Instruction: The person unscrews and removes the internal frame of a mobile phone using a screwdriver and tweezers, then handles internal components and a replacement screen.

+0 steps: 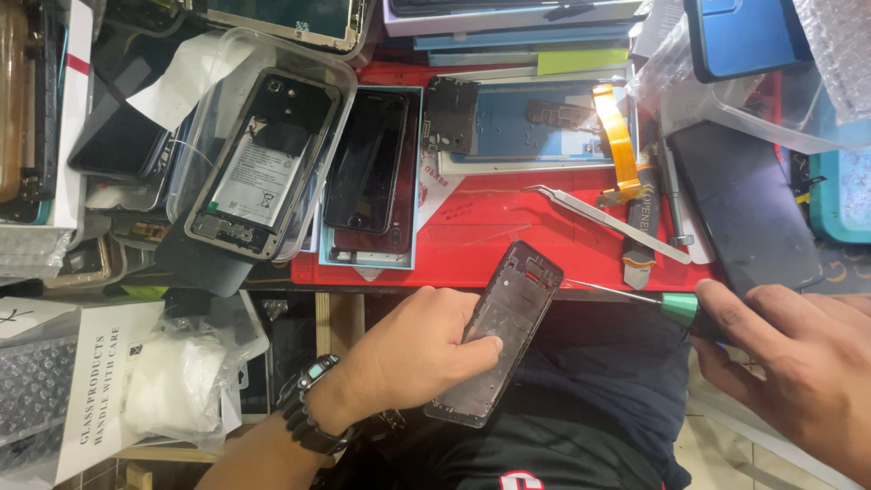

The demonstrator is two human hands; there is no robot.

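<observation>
A red mat [508, 227] covers the crowded table [336, 308], strewn with tweezers [608, 218] and phone parts. A clear plastic tray [331, 77] holds an opened phone [259, 168] with its battery showing. The left hand [417, 349] grips a dark phone frame [504, 331] over the lap; the right hand [798, 363] is closed around a green-tipped screwdriver [676, 307], its tip near the frame.

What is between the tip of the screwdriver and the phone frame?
Nothing visible. The left hand holds the phone frame tilted over the lap. The right hand holds the green screwdriver, and its thin tip points at the frame's upper edge through open space.
</observation>
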